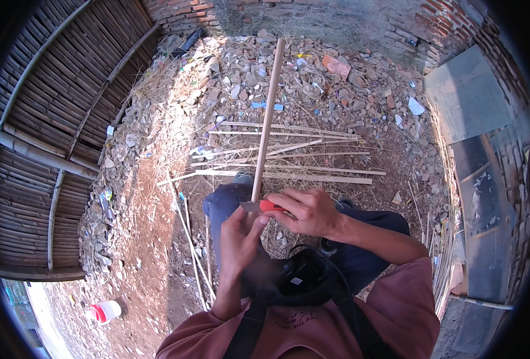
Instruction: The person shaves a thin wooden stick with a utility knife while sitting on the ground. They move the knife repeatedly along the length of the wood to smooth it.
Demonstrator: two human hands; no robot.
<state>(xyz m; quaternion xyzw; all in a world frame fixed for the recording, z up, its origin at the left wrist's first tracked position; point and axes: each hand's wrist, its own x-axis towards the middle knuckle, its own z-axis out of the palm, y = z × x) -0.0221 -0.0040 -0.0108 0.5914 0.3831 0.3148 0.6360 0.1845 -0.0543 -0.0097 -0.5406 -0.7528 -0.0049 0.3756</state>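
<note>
At about eight o'clock, near the frame's lower left, one white plastic jug with a red cap (104, 311) lies on the dirt, well apart from you. Your left hand (238, 239) sits just below centre, fingers wrapped around the near end of the single long bamboo stick (267, 119), thumb pressed up by the blade. That stick is the one piece in your grip: its long axis runs nearly straight away from you, tilted slightly right, its far tip pointing at twelve o'clock toward the rubble by the brick wall (312, 15). One knife with a red handle (265, 206) lies across the stick's near end; its grey blade points to nine o'clock. Your right hand (309, 210) is clenched on that handle, just right of centre. Beyond your hands, at about twelve to one o'clock, roughly eight thin split bamboo strips (312, 175) lie crosswise on the ground, long axes running left to right.
</note>
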